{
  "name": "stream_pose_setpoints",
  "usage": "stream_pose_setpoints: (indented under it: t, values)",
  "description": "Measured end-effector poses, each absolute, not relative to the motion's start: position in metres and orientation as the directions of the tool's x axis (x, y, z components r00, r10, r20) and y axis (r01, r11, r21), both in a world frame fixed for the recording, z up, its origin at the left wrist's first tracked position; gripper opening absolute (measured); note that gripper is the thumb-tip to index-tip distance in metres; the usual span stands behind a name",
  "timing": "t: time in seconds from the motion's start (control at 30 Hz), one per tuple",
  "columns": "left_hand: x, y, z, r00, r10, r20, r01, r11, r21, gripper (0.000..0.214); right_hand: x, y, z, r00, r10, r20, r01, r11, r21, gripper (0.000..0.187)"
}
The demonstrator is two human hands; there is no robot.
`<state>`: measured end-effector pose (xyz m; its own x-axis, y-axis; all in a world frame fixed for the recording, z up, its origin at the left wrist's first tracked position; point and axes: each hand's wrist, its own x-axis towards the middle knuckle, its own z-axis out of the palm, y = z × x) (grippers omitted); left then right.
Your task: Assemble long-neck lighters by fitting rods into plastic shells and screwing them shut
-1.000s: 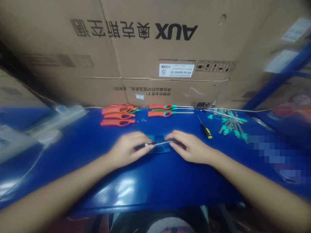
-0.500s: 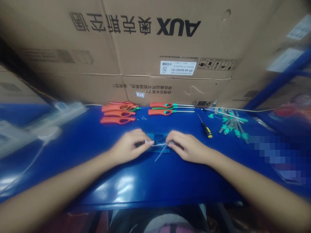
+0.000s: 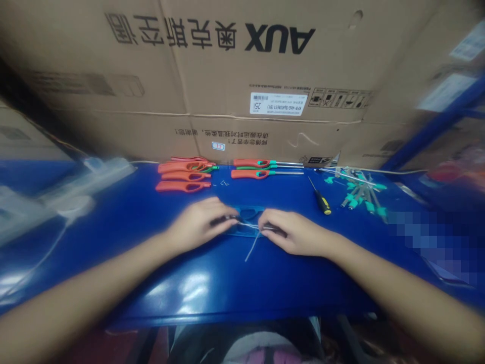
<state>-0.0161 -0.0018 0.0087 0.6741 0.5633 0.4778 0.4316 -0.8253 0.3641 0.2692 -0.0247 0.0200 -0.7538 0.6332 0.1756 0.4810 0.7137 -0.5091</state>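
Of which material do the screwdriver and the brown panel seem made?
Screwdriver: handle probably smooth plastic, by its black and yellow colouring; shaft likely metal, thin and greyish. Brown panel: matte cardboard, apparently, given its crease lines and printed text.

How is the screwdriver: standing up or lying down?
Lying down: the screwdriver has its whole length, shaft and handle, stretched out along the blue table.

My left hand [image 3: 200, 222] and right hand [image 3: 295, 232] are bare, and so are my forearms [image 3: 113, 283] up to where they leave view. Low down, my dark clothing [image 3: 199, 344] shows a pale, rounded area [image 3: 242, 346] with a pink patch [image 3: 282, 355] inside it, dark marks crossing the pink; blur hides finer detail.
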Motion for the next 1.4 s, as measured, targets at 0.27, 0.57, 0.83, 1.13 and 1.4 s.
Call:
stream_pose_setpoints:
  t: [0.27,0.57,0.83,1.13,1.4]
  values:
    - [-0.023,0.0,0.019,0.766,0.492,0.414,0.42,-0.87,0.256,0.02,0.267,-0.028,0.023,-0.747,0.648,0.153,0.471,0.677,-0.565,0.012]
    - [-0.027,0.001,0.026,0.787,0.461,0.409,0.437,-0.886,0.158,0.021,0.268,-0.025,0.018,-0.647,0.749,0.142,0.541,0.582,-0.607,0.014]
    - [-0.028,0.002,0.03,0.838,0.447,0.312,0.388,-0.891,0.234,0.021,0.27,-0.024,0.02,-0.722,0.666,0.19,0.497,0.689,-0.528,0.017]
    - [-0.026,0.0,0.027,0.818,0.463,0.342,0.357,-0.874,0.33,0.021,0.271,-0.027,0.022,-0.748,0.641,0.172,0.505,0.717,-0.481,0.034]
    - [-0.024,-0.002,0.026,0.794,0.468,0.388,0.343,-0.872,0.35,0.023,0.269,-0.028,0.028,-0.74,0.657,0.147,0.471,0.661,-0.584,0.021]
